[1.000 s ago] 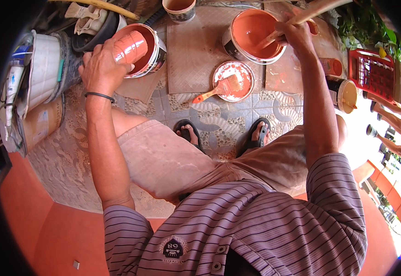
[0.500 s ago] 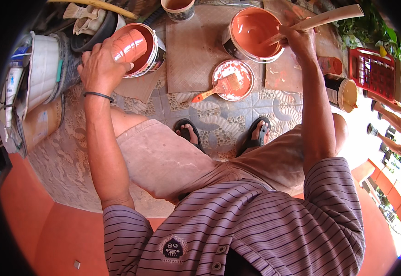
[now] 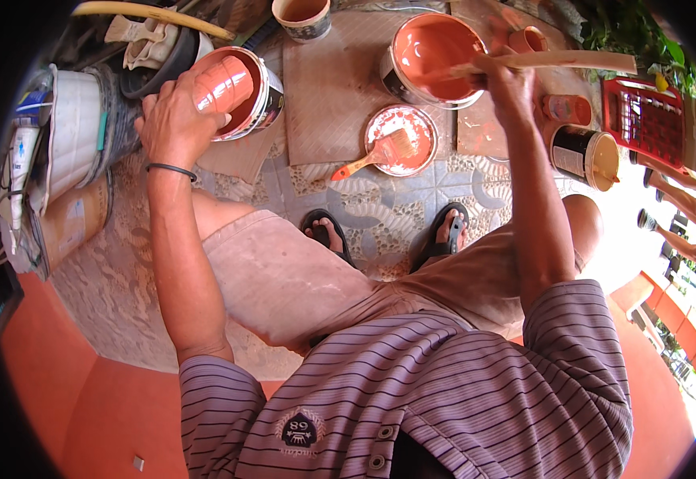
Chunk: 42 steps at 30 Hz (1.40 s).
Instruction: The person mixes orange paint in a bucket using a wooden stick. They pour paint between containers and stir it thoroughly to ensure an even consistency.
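Note:
My left hand (image 3: 174,120) is wrapped around a small cup-like container (image 3: 224,84), coated in wet orange-red paint and tilted at the mouth of the left paint bucket (image 3: 268,100). Over at the right paint bucket (image 3: 394,76), my right hand (image 3: 508,86) grips a wooden stick (image 3: 575,60). The stick's lower end reaches into the orange-red paint (image 3: 436,49) there, while its long pale end sticks out to the right. A paintbrush (image 3: 393,149) with an orange handle lies across a paint-smeared round lid (image 3: 429,156) between the buckets.
Cardboard sheets (image 3: 324,96) cover part of the patterned tiles. A small bucket (image 3: 303,17) stands at the back. Rightward are a tipped paint can (image 3: 579,154), small orange containers (image 3: 567,109) and a red crate (image 3: 643,112). White buckets (image 3: 73,120) crowd the left side.
My right hand has shifted slightly left, and the stick has swung to lie more nearly level across the bucket's rim. My left hand keeps its hold on the paint-coated container.

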{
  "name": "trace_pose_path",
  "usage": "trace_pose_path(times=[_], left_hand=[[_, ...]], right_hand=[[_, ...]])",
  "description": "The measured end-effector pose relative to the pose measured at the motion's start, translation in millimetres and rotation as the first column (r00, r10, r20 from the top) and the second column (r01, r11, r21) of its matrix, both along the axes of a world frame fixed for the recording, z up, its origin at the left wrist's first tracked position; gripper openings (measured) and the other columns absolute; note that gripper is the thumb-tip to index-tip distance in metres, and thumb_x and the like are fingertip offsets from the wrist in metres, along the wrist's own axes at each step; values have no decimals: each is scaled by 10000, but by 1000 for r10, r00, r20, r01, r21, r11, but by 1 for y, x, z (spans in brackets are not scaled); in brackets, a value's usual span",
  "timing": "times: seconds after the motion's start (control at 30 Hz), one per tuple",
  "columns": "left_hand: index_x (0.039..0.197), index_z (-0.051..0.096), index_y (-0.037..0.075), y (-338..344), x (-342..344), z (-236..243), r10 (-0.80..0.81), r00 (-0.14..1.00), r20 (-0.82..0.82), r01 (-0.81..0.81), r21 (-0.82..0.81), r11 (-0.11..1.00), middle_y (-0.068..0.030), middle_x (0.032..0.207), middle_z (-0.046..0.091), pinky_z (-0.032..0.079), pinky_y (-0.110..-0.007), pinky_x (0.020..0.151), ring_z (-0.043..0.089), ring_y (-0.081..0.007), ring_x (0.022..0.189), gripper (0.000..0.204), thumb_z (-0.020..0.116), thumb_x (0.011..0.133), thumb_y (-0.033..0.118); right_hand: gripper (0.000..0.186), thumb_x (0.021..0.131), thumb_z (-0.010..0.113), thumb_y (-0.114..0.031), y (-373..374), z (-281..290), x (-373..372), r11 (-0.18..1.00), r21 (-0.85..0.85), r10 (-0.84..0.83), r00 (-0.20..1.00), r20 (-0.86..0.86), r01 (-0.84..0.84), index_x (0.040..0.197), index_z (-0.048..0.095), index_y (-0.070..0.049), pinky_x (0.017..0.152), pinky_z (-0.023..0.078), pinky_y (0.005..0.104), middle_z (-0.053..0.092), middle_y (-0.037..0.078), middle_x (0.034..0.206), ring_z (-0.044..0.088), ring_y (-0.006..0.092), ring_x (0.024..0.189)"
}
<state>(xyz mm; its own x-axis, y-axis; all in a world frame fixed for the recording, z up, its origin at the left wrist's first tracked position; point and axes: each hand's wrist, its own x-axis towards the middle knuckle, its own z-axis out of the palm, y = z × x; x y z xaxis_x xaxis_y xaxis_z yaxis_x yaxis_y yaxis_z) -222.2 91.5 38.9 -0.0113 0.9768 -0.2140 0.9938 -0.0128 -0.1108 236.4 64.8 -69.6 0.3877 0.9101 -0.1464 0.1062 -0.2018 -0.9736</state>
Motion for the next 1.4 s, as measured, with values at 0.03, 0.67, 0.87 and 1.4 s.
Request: trace_pose_path(times=[0.03,0.67,0.87,1.4], left_hand=[[1560,578,216,0,1,0,0,1000,0,0,-5,1000,-113,1451,683,462,-559,1127,587,-398,1364,897,917,742,359],[1536,596,219,-3,-6,0,16,1000,-5,-16,13,1000,-123,1448,677,492,-571,1098,603,-424,1336,890,926,718,334],[1553,582,232,1,4,3,-10,1000,5,10,5,1000,-97,1445,681,466,-564,1116,587,-395,1362,892,924,738,350],[1550,582,228,-1,-3,0,18,1000,1,-18,-9,1000,-107,1434,681,450,-574,1125,579,-392,1366,891,928,737,342]], right_hand=[[148,861,798,-54,4,-4,-12,999,35,-22,1000,1,22,806,680,16,507,543,301,720,99,718,685,148,579],[157,874,787,-54,-6,6,10,998,59,-39,992,121,32,783,661,-34,493,512,275,709,85,689,667,127,563],[147,895,792,-85,22,-19,-2,989,140,10,965,261,-48,839,683,-3,554,561,283,736,88,770,687,130,608],[219,850,832,-193,6,-9,23,998,5,57,918,393,-64,808,713,-14,572,555,315,727,74,665,678,102,596]])
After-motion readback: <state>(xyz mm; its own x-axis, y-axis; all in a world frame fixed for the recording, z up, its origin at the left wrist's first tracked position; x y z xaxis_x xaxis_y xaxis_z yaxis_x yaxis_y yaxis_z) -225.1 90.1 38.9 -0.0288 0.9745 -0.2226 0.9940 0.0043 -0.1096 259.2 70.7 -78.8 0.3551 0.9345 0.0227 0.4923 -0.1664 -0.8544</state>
